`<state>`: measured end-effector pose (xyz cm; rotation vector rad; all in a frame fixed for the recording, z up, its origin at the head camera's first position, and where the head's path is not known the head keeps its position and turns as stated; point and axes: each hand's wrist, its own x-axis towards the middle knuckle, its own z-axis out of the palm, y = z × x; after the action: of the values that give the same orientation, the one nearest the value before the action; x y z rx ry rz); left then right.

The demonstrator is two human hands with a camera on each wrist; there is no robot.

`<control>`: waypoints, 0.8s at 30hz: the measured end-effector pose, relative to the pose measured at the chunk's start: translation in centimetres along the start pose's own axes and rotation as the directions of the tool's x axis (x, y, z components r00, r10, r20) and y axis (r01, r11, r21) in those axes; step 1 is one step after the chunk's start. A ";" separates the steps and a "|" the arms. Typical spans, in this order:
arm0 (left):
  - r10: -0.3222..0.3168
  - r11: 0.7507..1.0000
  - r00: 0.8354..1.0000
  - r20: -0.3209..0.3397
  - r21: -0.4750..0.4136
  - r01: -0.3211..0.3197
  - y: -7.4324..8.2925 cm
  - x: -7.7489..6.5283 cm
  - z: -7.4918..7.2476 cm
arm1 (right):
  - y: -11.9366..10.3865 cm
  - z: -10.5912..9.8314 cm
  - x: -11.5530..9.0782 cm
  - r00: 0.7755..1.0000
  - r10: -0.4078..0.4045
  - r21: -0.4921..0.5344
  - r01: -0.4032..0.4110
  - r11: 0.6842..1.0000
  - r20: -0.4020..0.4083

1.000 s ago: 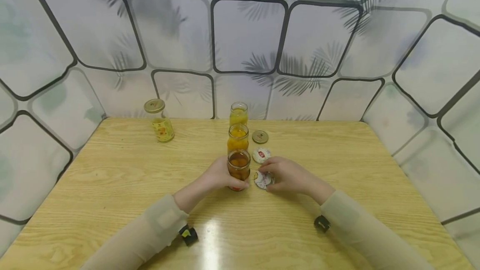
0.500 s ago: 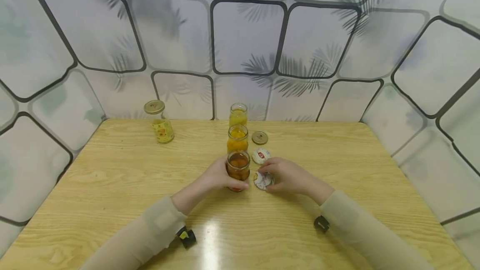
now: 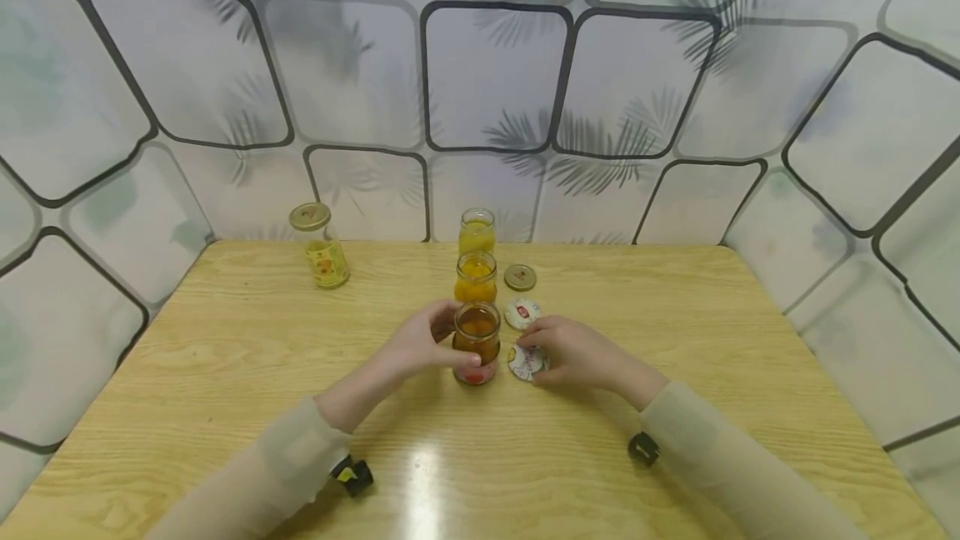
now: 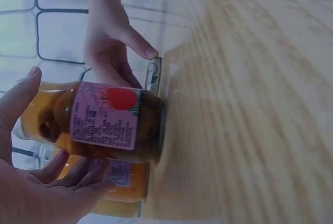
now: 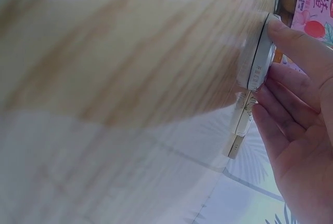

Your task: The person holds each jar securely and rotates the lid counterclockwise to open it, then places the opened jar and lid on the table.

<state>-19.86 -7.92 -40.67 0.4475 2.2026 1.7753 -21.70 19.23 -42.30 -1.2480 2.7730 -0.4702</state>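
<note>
Standing upright between the spread thumb and fingers of the left hand (image 3: 416,344), the uncapped brown jar (image 3: 485,342) is loosely framed; whether it is touched cannot be told. Just right of it, a white lid (image 3: 525,363), laid flat on the worktop (image 3: 262,357), is pinched at its edge by the right fingers (image 3: 536,338). From these, the jar is found directly leftward, its long axis vertical, its rim set higher than the lid.
</note>
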 end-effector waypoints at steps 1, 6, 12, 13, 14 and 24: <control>0.008 1.000 1.000 0.001 0.001 -0.008 0.1 -0.1 -0.2 | 0.0 0.0 0.0 1.000 0.001 0.000 -0.001 1.000 0.003; 0.029 0.999 1.000 0.011 0.045 -0.030 1.1 -0.6 -1.1 | -0.1 -0.1 0.1 1.000 0.007 -0.004 -0.007 1.000 0.015; 0.002 0.996 1.000 0.014 0.088 -0.003 2.3 -1.1 -2.1 | -0.1 -0.2 0.2 1.000 0.008 -0.012 -0.008 1.000 0.017; 0.003 0.996 1.000 0.017 0.093 -0.004 2.5 -1.2 -2.3 | -0.2 -0.2 0.2 1.000 0.008 -0.014 -0.008 1.000 0.019; 0.003 0.995 1.000 0.018 0.098 -0.005 2.6 -1.3 -2.4 | -0.2 -0.2 0.2 1.000 0.007 -0.016 -0.007 1.000 0.020; 0.033 0.982 0.999 0.008 0.187 -0.034 4.7 -1.7 -4.5 | -0.4 -0.4 0.3 1.000 0.002 -0.040 -0.001 0.999 0.018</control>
<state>-19.77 -11.68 -35.10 0.5315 2.3830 1.5863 -21.70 18.88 -41.78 -1.2512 2.7814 -0.4032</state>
